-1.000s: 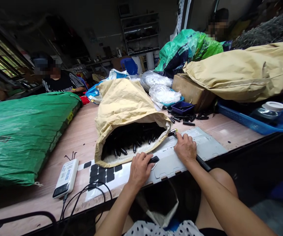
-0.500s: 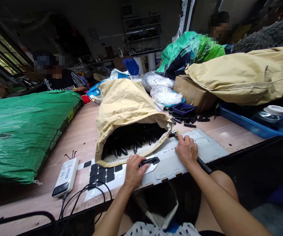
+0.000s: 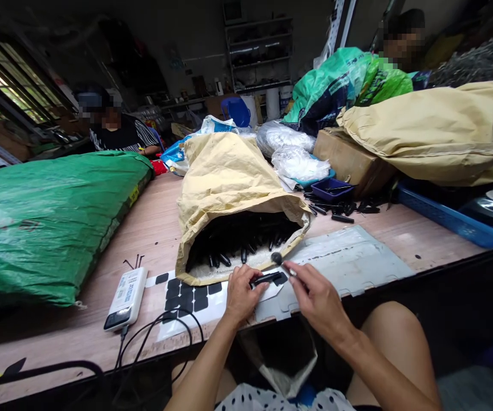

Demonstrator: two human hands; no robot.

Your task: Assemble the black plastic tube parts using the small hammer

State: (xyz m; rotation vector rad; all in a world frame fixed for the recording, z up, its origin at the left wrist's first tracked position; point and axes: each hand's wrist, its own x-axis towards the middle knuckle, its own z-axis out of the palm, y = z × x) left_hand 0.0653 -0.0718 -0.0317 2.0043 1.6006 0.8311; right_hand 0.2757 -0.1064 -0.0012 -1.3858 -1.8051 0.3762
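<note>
One crinkled green sack [image 3: 53, 222] lies left of one wrinkled tan bag [image 3: 229, 165]. Before its mouth, the left hand [image 3: 241, 294] grips one smooth black tube [image 3: 267, 277]; the right hand [image 3: 315, 288] pinches one slim, round-tipped tool [image 3: 277, 259].

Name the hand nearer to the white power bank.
Left. The left hand is to the right of the white power bank, beyond the sheet of black squares, holding a black piece; the right hand is farther right, holding a dark-tipped tool.
</note>
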